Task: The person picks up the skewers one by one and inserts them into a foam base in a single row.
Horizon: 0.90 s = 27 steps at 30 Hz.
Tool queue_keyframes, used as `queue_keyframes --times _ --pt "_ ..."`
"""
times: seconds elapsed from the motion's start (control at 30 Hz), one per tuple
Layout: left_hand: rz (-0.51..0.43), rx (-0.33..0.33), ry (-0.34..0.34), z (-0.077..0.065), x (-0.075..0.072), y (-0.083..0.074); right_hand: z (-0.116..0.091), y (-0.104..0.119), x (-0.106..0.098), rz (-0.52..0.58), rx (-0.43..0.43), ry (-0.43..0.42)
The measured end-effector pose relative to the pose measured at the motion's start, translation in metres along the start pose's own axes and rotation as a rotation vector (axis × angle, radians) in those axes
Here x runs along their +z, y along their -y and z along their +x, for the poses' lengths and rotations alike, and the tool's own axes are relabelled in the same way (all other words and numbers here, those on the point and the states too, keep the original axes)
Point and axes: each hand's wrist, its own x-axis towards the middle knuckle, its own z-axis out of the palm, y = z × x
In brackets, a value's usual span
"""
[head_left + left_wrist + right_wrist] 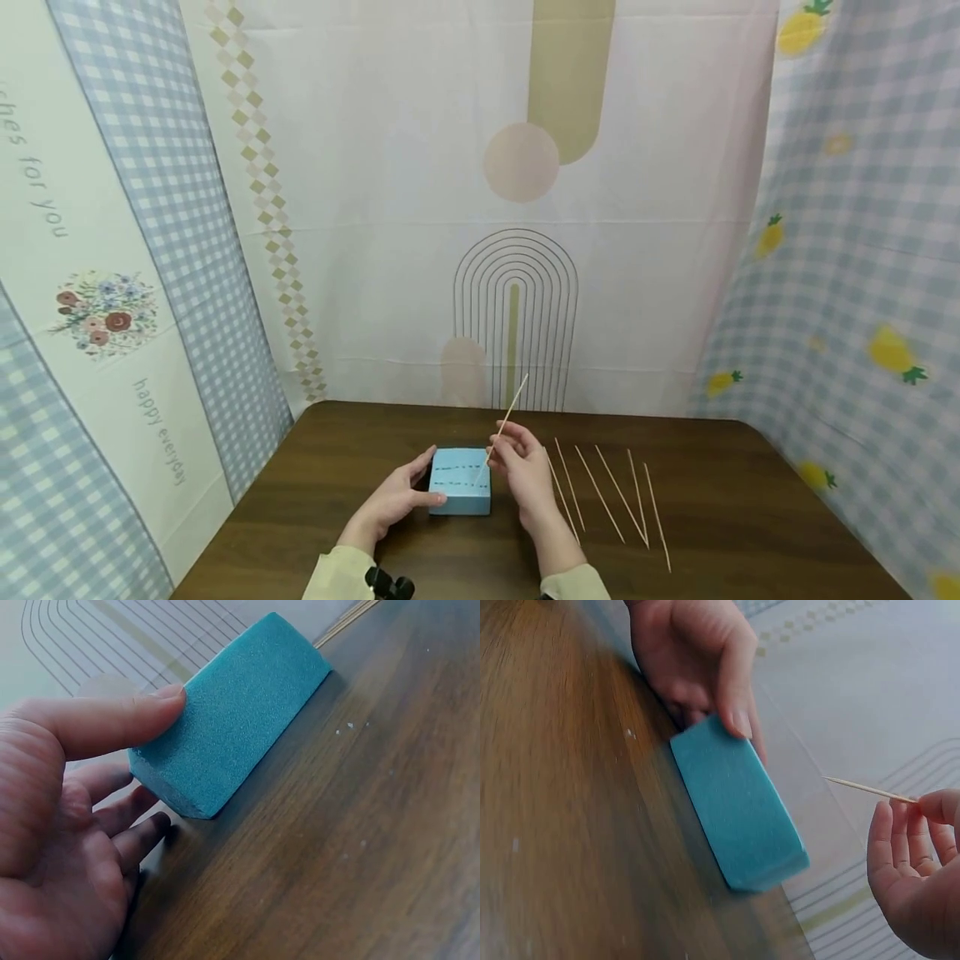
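A blue foam block [461, 505] sits on the table, two rows of small dark marks across its top. My left hand [392, 498] holds it by the left side, the thumb against the front face of the block [240, 720] and the fingers around the corner. My right hand [525, 477] pinches a thin wooden skewer [516, 400] between thumb and fingertips, just right of the block. The skewer tilts, its upper end leaning away to the right. In the right wrist view the pointed end of the skewer [859, 785] is apart from the block.
Several more wooden skewers [600, 481] lie spread on the brown table [720, 500], to the right of my right hand. A white patterned cloth [390, 250] hangs behind the table, with checked cloths [847, 275] at the sides.
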Motion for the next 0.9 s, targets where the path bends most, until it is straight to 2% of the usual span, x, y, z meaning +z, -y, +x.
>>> queue_keyframes --times 0.2,0.4,0.9 --pt "-0.017 -0.01 -0.016 -0.001 0.002 -0.001 -0.001 -0.001 0.022 -0.034 -0.054 0.006" --pt "-0.029 -0.014 -0.016 0.0 0.0 0.0 -0.003 -0.008 0.04 -0.122 -0.13 0.052" --pt "-0.056 -0.02 0.014 0.002 -0.002 0.002 -0.002 -0.022 0.053 -0.191 -0.185 0.118"
